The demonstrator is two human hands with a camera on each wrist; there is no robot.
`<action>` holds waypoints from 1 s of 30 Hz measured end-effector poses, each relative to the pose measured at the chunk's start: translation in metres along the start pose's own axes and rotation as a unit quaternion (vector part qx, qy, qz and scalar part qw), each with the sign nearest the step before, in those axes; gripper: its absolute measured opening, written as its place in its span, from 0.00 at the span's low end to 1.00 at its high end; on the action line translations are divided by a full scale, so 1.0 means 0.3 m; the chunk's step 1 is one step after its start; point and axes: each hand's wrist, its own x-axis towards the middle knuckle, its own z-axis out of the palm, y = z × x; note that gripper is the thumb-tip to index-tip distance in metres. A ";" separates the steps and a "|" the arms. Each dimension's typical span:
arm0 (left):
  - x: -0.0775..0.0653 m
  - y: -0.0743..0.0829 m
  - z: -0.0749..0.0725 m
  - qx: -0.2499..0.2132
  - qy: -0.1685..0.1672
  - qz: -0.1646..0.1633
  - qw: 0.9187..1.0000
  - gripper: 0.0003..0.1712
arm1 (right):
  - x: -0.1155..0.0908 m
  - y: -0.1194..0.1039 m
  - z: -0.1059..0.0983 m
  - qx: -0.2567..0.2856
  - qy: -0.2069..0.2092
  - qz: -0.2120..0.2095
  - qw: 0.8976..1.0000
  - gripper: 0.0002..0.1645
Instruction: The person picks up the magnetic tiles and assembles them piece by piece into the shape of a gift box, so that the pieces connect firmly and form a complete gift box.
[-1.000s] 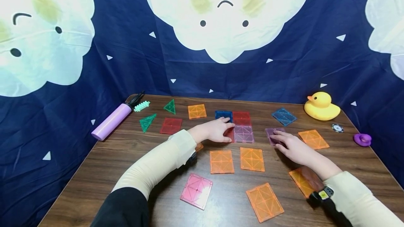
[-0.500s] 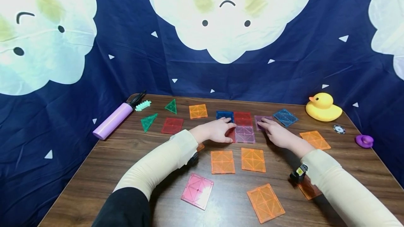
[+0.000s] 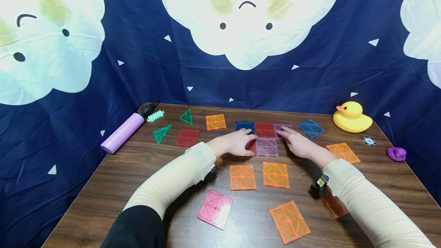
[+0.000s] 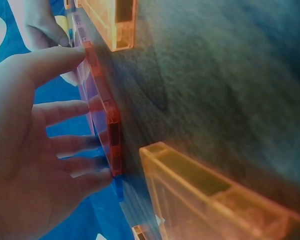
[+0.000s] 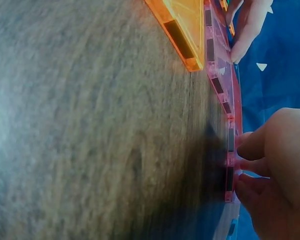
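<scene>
As I follow from here, right hand's grip [image 3: 299,142]: relaxed, bent fingertips resting on the right purple tile [image 3: 286,126].
Left hand's grip [image 3: 237,142]: relaxed too, clenching nothing, near-straight fingers over the blue tile [image 3: 245,125] and the near red tile [image 3: 253,147].
Right purple tile: flat on the tabletop [image 3: 162,186], up against the far red tile [image 3: 264,129], seemingly edge to edge.
Good technique, I'd say: light fingertips, tile kept flat, corners squared, left side held firm so nothing skids; tip an edge and it could ride over its neighbour.
Orange tiles [image 3: 276,174]: seven, one mostly hidden!
Other squares: three red, two blue, two purple, one pink tile [image 3: 215,209].
Green triangles [image 3: 186,116]: two.
Outskirts: one yellow duck [image 3: 352,120], one purple toy [image 3: 397,154], one round chip [image 3: 369,141], one lilac cylinder [image 3: 123,133], one mint toy [image 3: 155,116].
</scene>
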 end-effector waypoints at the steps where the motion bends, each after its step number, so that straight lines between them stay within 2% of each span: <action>1: 0.000 -0.001 0.000 0.000 -0.001 0.001 1.000 0.41 | -0.001 0.000 0.000 0.002 0.002 0.000 1.000 0.29; 5: -0.001 -0.005 -0.001 -0.001 0.001 0.001 1.000 0.40 | -0.016 -0.003 -0.020 0.014 0.028 -0.009 0.999 0.26; 9: -0.003 -0.006 -0.005 0.000 0.004 -0.001 1.000 0.40 | -0.063 -0.008 -0.074 0.023 0.085 -0.019 0.996 0.21; 12: -0.004 -0.005 -0.005 0.002 0.003 -0.001 1.000 0.40 | -0.132 -0.007 -0.118 0.024 0.126 -0.003 0.992 0.19; 17: -0.003 -0.002 -0.004 0.002 0.003 -0.002 1.000 0.40 | -0.290 0.021 -0.152 0.030 0.148 0.054 0.987 0.19; 23: 0.004 -0.001 0.004 -0.001 0.003 0.001 1.000 0.40 | -0.479 0.058 -0.100 0.016 0.180 0.067 0.981 0.18; 27: 0.006 -0.004 0.006 -0.003 0.004 0.003 1.000 0.40 | -0.584 0.046 -0.039 0.009 0.172 0.052 0.984 0.22; 30: 0.004 -0.006 0.005 -0.003 0.004 0.000 1.000 0.40 | -0.634 0.041 -0.006 0.022 0.163 0.057 0.985 0.24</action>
